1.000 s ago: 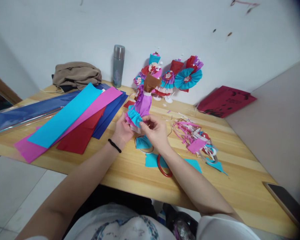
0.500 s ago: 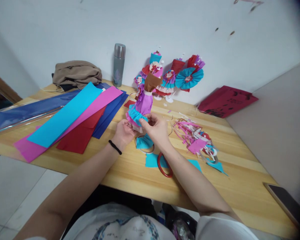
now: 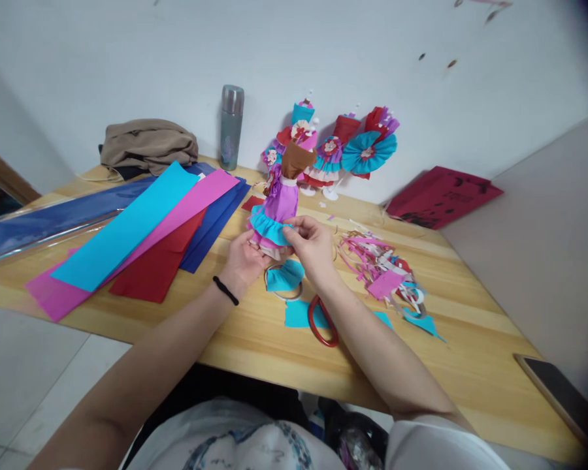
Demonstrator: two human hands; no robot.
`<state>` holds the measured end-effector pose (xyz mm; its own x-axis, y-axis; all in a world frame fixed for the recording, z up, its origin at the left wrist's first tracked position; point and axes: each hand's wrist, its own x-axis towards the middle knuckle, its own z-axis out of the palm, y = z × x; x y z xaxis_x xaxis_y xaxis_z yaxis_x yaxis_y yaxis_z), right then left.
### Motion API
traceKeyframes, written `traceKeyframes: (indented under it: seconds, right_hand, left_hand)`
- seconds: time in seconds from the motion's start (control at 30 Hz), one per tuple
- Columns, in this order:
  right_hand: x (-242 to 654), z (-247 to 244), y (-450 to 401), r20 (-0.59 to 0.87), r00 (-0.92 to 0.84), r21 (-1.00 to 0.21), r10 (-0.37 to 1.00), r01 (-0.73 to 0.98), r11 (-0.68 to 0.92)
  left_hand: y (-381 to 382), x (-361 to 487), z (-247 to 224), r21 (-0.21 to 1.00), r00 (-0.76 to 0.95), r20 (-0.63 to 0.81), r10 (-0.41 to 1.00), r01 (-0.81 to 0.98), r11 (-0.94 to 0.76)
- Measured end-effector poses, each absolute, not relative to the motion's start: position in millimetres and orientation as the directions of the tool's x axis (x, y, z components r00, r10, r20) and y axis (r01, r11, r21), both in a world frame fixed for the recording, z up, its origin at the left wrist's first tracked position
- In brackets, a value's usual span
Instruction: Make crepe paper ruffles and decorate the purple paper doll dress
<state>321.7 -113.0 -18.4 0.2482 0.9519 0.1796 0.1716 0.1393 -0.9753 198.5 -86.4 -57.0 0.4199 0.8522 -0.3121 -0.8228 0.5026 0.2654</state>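
Note:
A small paper dress (image 3: 281, 199) with a brown top, purple skirt and blue ruffle stands tilted over the table between my hands. My right hand (image 3: 311, 245) pinches the ruffle's right end between thumb and fingers. Palm up, my left hand (image 3: 247, 260) lies under the skirt's lower left edge, its fingers partly curled and partly hidden by the hem. Just below the dress is a pleated blue piece (image 3: 285, 276) on a ring-shaped item. Red scissor handles (image 3: 323, 321) rest by my right wrist, over a flat blue strip (image 3: 298, 314).
Blue (image 3: 127, 225), pink and red paper sheets lie at left, near a brown cloth (image 3: 149, 145) and a bottle (image 3: 231, 127). Several decorated dresses (image 3: 370, 153) stand behind. Paper scraps (image 3: 385, 274), a red bag (image 3: 443, 197) and a phone (image 3: 558, 391) are at right.
My right hand has moved slightly right and up with the ruffle's end, and the blue ruffle now lies more spread across the skirt. My left hand stays under the hem.

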Motion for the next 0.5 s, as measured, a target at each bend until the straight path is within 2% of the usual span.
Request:
traceKeyframes:
  seconds: [0.07,0.17,0.3,0.37,0.43,0.5]
  right_hand:
    - [320.6,-15.8,-114.6,0.172,0.223,-0.980,0.959,0.141,0.143]
    - [320.1,-9.0,-115.9,0.175,0.116,-0.974,0.978,0.165,0.155]
    - [326.5,10.7,-115.0,0.205,-0.122,-0.888,0.971,0.395,0.236]
    - [331.5,25.0,-114.2,0.253,-0.257,-0.736,0.933,0.574,0.358]
    - [334.9,40.0,-113.9,0.271,-0.385,-0.485,0.882,0.737,0.471]
    - [334.7,53.2,-113.9,0.253,-0.464,-0.203,0.849,0.833,0.515]
  left_hand:
    - [-85.6,198.2,-59.7,0.276,0.429,-0.304,0.851,-0.815,0.510]
    - [-86.1,198.5,-62.3,0.359,0.452,-0.251,0.856,-0.778,0.516]
    - [-87.0,199.6,-63.0,0.404,0.442,-0.220,0.869,-0.770,0.494]
    - [-86.9,200.0,-62.1,0.404,0.454,-0.236,0.859,-0.758,0.512]
    - [-86.8,200.4,-60.5,0.394,0.455,-0.263,0.851,-0.754,0.525]
    - [-87.1,200.8,-58.7,0.375,0.435,-0.280,0.856,-0.771,0.514]
